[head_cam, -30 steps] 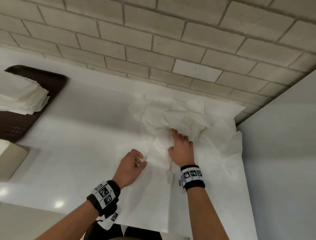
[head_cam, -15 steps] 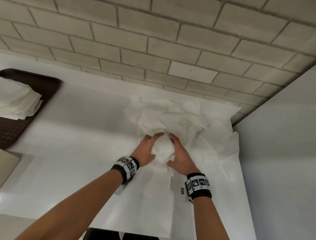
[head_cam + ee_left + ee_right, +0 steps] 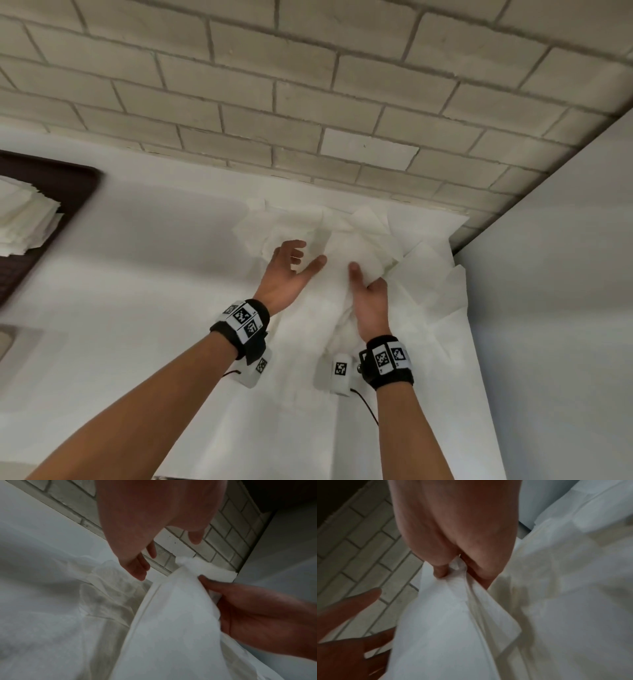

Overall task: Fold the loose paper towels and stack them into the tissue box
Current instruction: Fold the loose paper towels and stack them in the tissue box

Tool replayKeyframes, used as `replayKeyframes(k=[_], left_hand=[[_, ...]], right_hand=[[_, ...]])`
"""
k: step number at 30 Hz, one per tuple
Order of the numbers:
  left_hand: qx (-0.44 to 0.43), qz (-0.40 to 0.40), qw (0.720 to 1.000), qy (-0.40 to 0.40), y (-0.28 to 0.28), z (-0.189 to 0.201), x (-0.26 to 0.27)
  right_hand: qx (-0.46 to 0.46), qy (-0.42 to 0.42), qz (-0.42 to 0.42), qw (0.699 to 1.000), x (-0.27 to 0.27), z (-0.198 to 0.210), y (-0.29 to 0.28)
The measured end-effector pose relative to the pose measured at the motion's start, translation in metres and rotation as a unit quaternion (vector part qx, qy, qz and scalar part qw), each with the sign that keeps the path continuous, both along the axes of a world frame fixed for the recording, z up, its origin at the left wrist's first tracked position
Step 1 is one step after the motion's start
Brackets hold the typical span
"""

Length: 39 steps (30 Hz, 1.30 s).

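A heap of loose white paper towels (image 3: pixel 346 236) lies on the white counter against the brick wall. My right hand (image 3: pixel 368 284) pinches one towel (image 3: pixel 342 274) between thumb and fingers and holds it raised off the heap; the pinch on this towel (image 3: pixel 453 568) shows in the right wrist view. My left hand (image 3: pixel 291 263) hovers just left of that towel with fingers spread and relaxed, thumb near its edge, holding nothing. In the left wrist view the left fingers (image 3: pixel 137 569) hang above the heap beside the raised towel (image 3: pixel 171 608). Folded towels (image 3: pixel 24 222) are stacked at far left.
The stack of folded towels sits in a dark brown tray or box (image 3: pixel 68 192) at the left edge. A grey side wall (image 3: pixel 565 274) closes the counter on the right. Bare white counter (image 3: pixel 137 274) lies between the tray and the heap.
Both hands have risen from the heap. The right hand has lifted one towel up with it; the left hand has opened and moved beside that towel.
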<state>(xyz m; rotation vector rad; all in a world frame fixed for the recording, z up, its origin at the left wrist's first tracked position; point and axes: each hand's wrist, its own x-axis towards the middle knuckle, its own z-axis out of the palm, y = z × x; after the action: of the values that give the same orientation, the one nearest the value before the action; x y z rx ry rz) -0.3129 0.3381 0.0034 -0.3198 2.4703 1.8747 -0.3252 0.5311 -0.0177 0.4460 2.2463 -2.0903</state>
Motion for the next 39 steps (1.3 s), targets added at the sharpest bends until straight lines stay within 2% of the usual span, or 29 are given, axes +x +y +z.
replayKeyframes(k=[3, 5, 7, 10, 13, 15, 18, 23, 27, 30, 31, 33, 35, 37, 38, 39], left_hand=[[0.055, -0.074, 0.996, -0.008, 0.001, 0.02, 0.004], [0.071, -0.068, 0.995, 0.028, 0.003, 0.043, 0.006], [0.086, -0.026, 0.995, 0.053, 0.002, 0.065, 0.007], [0.123, 0.021, 0.991, 0.057, -0.003, 0.088, 0.016], [0.183, 0.049, 0.981, 0.038, -0.012, 0.101, 0.03], [0.241, 0.025, 0.97, 0.031, -0.016, 0.102, 0.036], [0.268, 0.012, 0.963, 0.026, -0.018, 0.103, 0.047], [0.228, 0.006, 0.974, 0.011, -0.023, 0.103, 0.059], [0.195, -0.002, 0.981, -0.026, -0.039, 0.09, 0.062], [0.173, -0.011, 0.985, 0.025, -0.039, 0.089, 0.068], [0.17, 0.002, 0.984, 0.05, -0.039, 0.089, 0.07], [0.194, 0.084, 0.974, 0.075, -0.04, 0.085, 0.074], [0.216, 0.171, 0.959, 0.064, -0.046, 0.072, 0.079], [0.195, 0.212, 0.957, 0.032, -0.054, 0.056, 0.087], [0.173, 0.22, 0.96, 0.019, -0.061, 0.047, 0.094], [0.149, 0.226, 0.963, 0.008, -0.068, 0.038, 0.1]], right_hand=[[0.023, 0.037, 0.08, 0.996, -0.003, 0.038, -0.012], [0.064, 0.095, 0.101, 0.988, -0.004, 0.062, -0.022], [0.069, 0.172, 0.066, 0.98, -0.002, 0.081, -0.032], [0.025, 0.264, -0.011, 0.964, 0.005, 0.105, -0.041], [-0.012, 0.283, -0.017, 0.959, 0.014, 0.122, -0.042], [-0.015, 0.286, -0.008, 0.958, 0.021, 0.131, -0.042], [-0.002, 0.281, 0.011, 0.96, 0.026, 0.138, -0.048], [0.012, 0.262, 0.011, 0.965, 0.03, 0.14, -0.059], [0.025, 0.225, 0.068, 0.972, 0.031, 0.134, -0.066], [0.066, 0.232, 0.079, 0.967, 0.038, 0.131, -0.075], [0.078, 0.228, 0.082, 0.967, 0.043, 0.128, -0.077], [0.106, 0.196, 0.118, 0.968, 0.057, 0.115, -0.078], [0.16, 0.143, 0.224, 0.951, 0.071, 0.093, -0.079], [0.201, 0.056, 0.331, 0.92, 0.084, 0.064, -0.073], [0.222, 0.034, 0.336, 0.915, 0.086, 0.049, -0.066], [0.252, 0.032, 0.306, 0.918, 0.086, 0.037, -0.058]])
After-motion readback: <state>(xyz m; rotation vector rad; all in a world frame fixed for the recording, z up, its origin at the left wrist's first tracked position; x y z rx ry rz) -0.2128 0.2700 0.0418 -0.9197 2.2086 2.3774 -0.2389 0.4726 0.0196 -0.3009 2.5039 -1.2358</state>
